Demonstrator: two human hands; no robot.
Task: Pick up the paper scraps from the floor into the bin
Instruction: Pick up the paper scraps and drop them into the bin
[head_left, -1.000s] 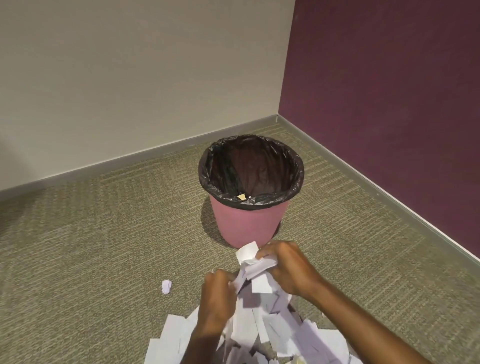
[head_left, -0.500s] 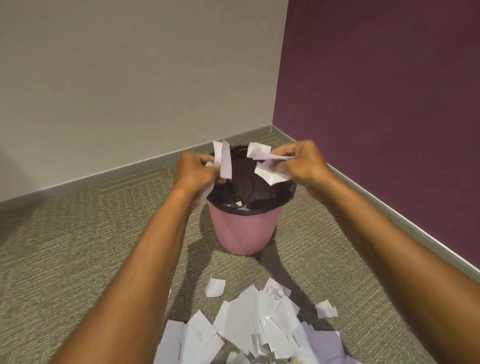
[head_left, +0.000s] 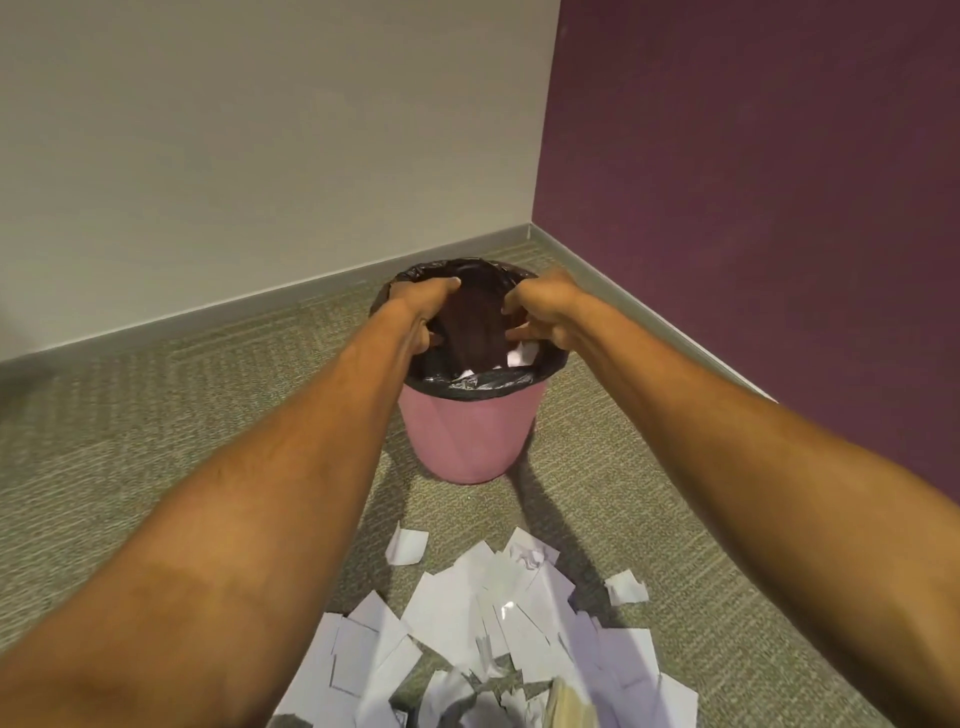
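A pink bin (head_left: 470, 436) with a black liner stands on the carpet near the corner of the room. Both my hands hang over its mouth. My left hand (head_left: 418, 306) has its fingers spread and holds nothing. My right hand (head_left: 545, 312) is also spread and empty. White paper scraps (head_left: 521, 356) lie inside the bin below my right hand. A heap of white paper scraps (head_left: 498, 613) covers the carpet in front of the bin, close to me.
A beige wall (head_left: 260, 156) runs behind the bin and a dark purple wall (head_left: 753, 182) runs along the right, meeting in a corner. Single stray scraps (head_left: 626, 587) lie beside the heap on the grey-green carpet.
Both hands rose from the heap with scraps, carried them over the bin and let them go. The scraps now lie inside the bin and both hands are empty.
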